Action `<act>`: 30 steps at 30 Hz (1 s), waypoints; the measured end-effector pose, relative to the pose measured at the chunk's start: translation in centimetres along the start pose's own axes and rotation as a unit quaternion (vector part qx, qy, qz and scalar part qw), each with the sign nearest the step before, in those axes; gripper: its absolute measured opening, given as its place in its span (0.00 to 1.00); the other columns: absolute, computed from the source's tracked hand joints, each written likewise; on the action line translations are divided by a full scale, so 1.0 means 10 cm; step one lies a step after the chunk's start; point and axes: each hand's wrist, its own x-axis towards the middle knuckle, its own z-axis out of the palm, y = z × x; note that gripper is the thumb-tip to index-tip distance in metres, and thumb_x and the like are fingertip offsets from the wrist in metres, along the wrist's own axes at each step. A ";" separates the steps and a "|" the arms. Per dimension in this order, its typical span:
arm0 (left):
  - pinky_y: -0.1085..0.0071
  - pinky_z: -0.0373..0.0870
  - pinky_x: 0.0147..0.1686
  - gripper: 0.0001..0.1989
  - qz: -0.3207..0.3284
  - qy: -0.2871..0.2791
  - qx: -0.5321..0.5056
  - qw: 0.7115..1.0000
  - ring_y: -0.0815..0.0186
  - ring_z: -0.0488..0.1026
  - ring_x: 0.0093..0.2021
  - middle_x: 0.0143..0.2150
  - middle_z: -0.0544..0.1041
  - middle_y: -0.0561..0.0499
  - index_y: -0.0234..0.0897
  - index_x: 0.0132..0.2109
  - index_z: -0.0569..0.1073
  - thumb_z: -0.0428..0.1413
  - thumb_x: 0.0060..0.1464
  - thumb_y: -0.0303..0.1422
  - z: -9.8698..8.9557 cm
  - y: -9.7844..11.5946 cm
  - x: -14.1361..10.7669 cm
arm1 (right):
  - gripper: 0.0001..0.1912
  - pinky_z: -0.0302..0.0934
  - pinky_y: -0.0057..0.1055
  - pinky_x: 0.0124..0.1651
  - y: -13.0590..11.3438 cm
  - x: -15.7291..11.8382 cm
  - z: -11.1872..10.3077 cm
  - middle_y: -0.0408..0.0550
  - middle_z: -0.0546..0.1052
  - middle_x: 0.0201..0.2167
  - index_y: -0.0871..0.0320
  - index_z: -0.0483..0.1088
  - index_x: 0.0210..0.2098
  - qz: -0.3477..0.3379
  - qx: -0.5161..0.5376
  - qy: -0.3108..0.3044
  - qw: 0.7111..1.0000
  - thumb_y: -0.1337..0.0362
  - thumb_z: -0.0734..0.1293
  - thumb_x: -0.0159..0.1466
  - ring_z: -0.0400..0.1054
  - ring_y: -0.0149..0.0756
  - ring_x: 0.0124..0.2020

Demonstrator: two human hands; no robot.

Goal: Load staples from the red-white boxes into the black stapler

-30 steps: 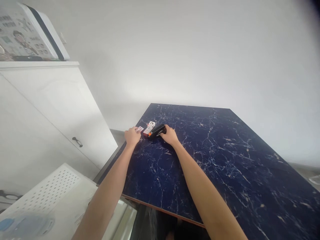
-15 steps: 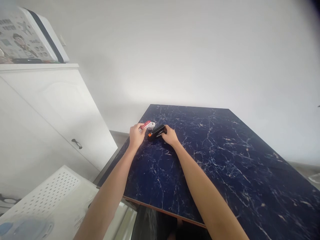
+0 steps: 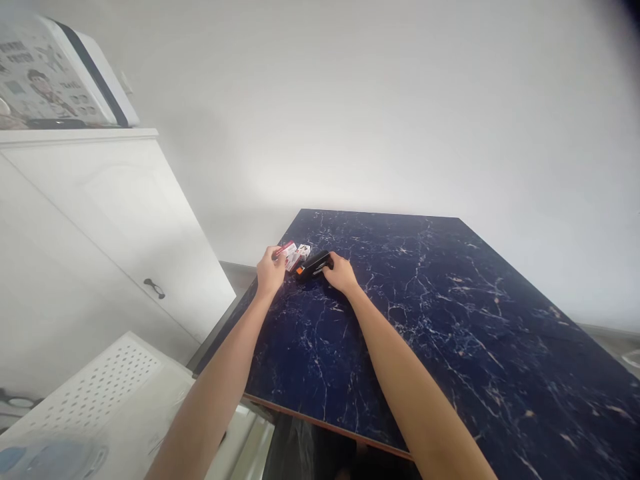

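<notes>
Black stapler (image 3: pixel 314 265): resting on the table (image 3: pixel 380 320). Right hand (image 3: pixel 343 273): its grip is clasping the stapler's right end. Left of the stapler: left hand (image 3: pixel 270 272), grip pinching a red-and-white packet (image 3: pixel 287 249); printed box (image 3: pixel 303 251), lying alongside.

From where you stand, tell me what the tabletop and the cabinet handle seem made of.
Tabletop: probably laminate or printed film, satin, given its marble-like veining and thin brown edge; stone isn't ruled out. Handle: likely metal, dark finish, judging by its slim curved shape.
</notes>
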 end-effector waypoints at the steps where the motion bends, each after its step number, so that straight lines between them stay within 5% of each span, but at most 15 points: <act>1: 0.69 0.73 0.43 0.11 0.001 -0.005 -0.019 1.000 0.61 0.81 0.39 0.43 0.84 0.50 0.42 0.49 0.77 0.57 0.61 0.38 0.01 0.00 0.00 | 0.12 0.65 0.34 0.46 0.00 0.00 0.00 0.49 0.80 0.40 0.55 0.71 0.43 0.000 -0.001 -0.001 1.000 0.69 0.63 0.61 0.74 0.43 0.44; 5: 0.65 0.74 0.51 0.08 -0.013 -0.018 -0.102 0.995 0.58 0.81 0.46 0.44 0.85 0.47 0.39 0.40 0.82 0.61 0.56 0.36 0.05 -0.03 0.01 | 0.12 0.64 0.34 0.47 -0.01 0.00 0.00 0.50 0.80 0.41 0.56 0.71 0.43 0.004 -0.011 0.000 1.000 0.69 0.63 0.60 0.73 0.43 0.44; 13: 0.64 0.75 0.54 0.11 0.008 0.002 -0.133 0.991 0.61 0.81 0.48 0.47 0.84 0.48 0.39 0.46 0.81 0.61 0.55 0.31 0.07 -0.11 0.06 | 0.09 0.62 0.34 0.43 -0.04 -0.05 -0.03 0.49 0.80 0.38 0.56 0.71 0.40 0.018 -0.031 0.008 0.999 0.69 0.63 0.61 0.73 0.44 0.42; 20: 0.61 0.71 0.52 0.12 0.026 0.042 0.148 0.988 0.55 0.77 0.48 0.45 0.83 0.48 0.42 0.42 0.82 0.54 0.58 0.28 -0.10 0.08 -0.05 | 0.09 0.61 0.40 0.49 -0.08 -0.25 -0.04 0.55 0.80 0.42 0.58 0.73 0.40 0.034 -0.117 0.069 0.990 0.67 0.63 0.62 0.71 0.50 0.46; 24: 0.51 0.64 0.58 0.14 0.035 -0.022 0.282 0.959 0.44 0.69 0.58 0.51 0.80 0.42 0.42 0.48 0.83 0.54 0.60 0.33 -0.09 0.06 -0.06 | 0.09 0.60 0.36 0.44 -0.06 -0.25 -0.07 0.52 0.80 0.38 0.57 0.73 0.37 0.064 -0.104 0.068 0.990 0.69 0.62 0.61 0.72 0.46 0.42; 30: 0.43 0.53 0.64 0.15 0.117 -0.093 0.333 0.931 0.36 0.54 0.68 0.63 0.73 0.42 0.41 0.50 0.82 0.58 0.60 0.41 0.03 -0.03 -0.07 | 0.10 0.60 0.34 0.43 -0.04 -0.21 -0.08 0.51 0.81 0.37 0.56 0.74 0.38 0.078 -0.087 0.056 0.992 0.69 0.61 0.62 0.73 0.44 0.41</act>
